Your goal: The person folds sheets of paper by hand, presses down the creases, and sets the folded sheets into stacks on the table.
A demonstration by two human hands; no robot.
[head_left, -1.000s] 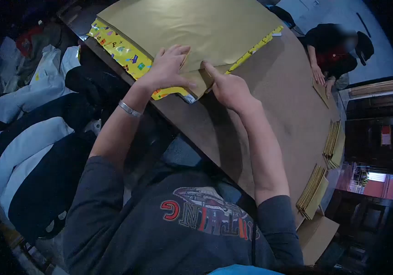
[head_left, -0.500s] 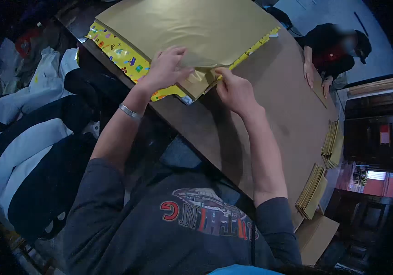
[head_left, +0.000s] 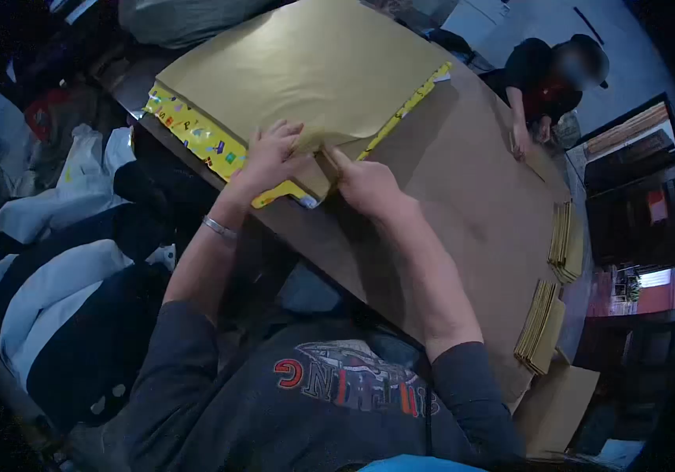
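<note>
Large brown paper sheets [head_left: 298, 71] lie stacked on a yellow patterned sheet [head_left: 196, 135] at the table's upper left. My left hand [head_left: 271, 161] rests at the stack's near corner, its fingers spread. Beside it, my right hand [head_left: 365, 182] is closed, with thumb and finger pinching the folded edge of the brown paper at that corner. The paper is bent up between the two hands, and the fold partly hides the fingertips.
Two bundles of folded brown pieces [head_left: 540, 326] [head_left: 566, 242] stand along the table's right edge. A cardboard box [head_left: 561, 405] is below them. Another person [head_left: 546, 86] works at the far right. Black and white cloth [head_left: 78, 291] is heaped at left.
The view has shifted, so the stack appears lower. Both hands stay at its corner, working the paper fold. The other person's hands have moved on their brown piece.
</note>
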